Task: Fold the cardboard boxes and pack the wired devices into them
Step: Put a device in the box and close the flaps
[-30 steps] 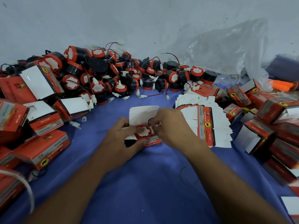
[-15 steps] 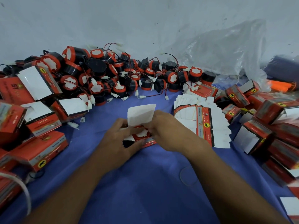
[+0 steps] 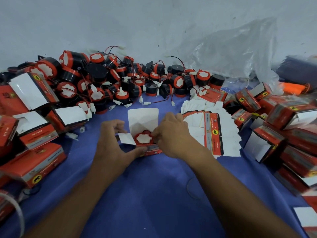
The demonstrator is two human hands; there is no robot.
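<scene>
Fingers of the left hand [image 3: 111,145] grip the small red-and-white cardboard box [image 3: 151,150], steadying it open, while those of the right hand [image 3: 173,134] pinch the round red-rimmed black wired device [image 3: 143,138], seemingly seating it inside.

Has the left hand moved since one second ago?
Yes. The left hand shifted slightly left and away from the person, widening its gap to the stack of flat boxes.

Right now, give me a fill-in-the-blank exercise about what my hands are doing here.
1. The left hand and right hand hold an open box on a ___ cloth.
2. Inside it sits one wired device with a ___ rim.
3. The stack of flat boxes lies on the person's ___ side.
Missing: blue; red; right.
</scene>
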